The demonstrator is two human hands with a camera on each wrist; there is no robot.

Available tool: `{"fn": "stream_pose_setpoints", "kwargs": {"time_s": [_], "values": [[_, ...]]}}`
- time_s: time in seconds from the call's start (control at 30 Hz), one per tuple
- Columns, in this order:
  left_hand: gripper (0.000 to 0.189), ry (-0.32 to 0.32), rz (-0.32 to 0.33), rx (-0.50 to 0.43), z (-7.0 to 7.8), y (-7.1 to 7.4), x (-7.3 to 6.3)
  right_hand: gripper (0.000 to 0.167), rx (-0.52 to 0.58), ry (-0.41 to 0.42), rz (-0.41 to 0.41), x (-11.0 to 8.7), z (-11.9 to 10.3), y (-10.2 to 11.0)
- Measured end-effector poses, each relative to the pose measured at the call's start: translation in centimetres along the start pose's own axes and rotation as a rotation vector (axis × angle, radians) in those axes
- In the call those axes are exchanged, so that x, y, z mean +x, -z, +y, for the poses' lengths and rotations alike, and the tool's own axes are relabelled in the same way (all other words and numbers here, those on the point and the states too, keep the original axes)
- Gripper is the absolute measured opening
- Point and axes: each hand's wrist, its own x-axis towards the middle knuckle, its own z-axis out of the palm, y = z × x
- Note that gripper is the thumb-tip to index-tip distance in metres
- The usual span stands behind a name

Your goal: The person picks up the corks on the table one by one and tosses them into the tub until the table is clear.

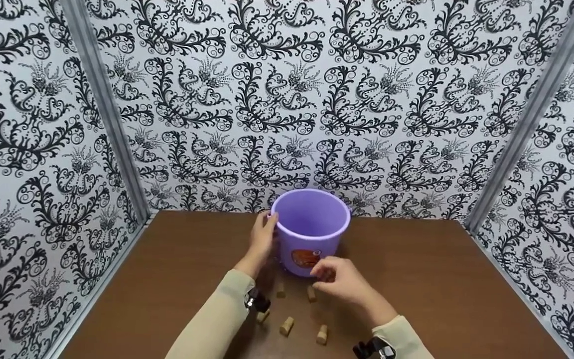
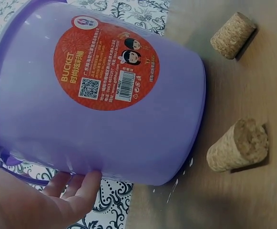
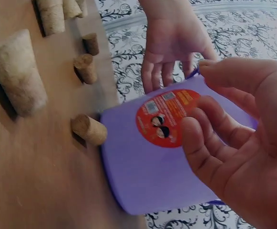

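Note:
A purple plastic bucket (image 1: 287, 249) stands upright on the table, with a round red label (image 2: 107, 64) on its side. My left hand (image 1: 262, 239) holds it at the left, thumb over the rim and fingers against the outer wall. In front of the bucket hovers my right hand (image 1: 342, 281), fingers loosely bent, with a gap to the thumb and nothing held. Just below that hand lies a cork (image 1: 312, 293); another cork (image 1: 280, 290) lies to its left. Closer to me are three more corks, a left one (image 1: 263, 316), a middle one (image 1: 287, 326) and a right one (image 1: 322, 334).
The brown wooden table (image 1: 416, 279) extends to both sides of the bucket. Patterned black-and-white panels (image 1: 287, 99) rise behind and beside it, joined by grey corner posts (image 1: 112, 109). A thin purple handle (image 2: 26, 179) hangs by my left hand.

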Motion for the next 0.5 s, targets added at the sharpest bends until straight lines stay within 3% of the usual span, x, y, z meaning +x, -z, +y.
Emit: {"fn": "stream_pose_setpoints", "kwargs": {"time_s": [0.2,0.5], "values": [[0.047,-0.010,0.009,-0.019,0.2,-0.2,-0.6,0.021,-0.027,0.003,-0.042,0.0,0.8,-0.6],[0.047,-0.005,0.027,-0.024,-0.1,-0.4,-0.4,0.021,-0.117,-0.072,0.063,0.1,2.6,-1.5]]}}
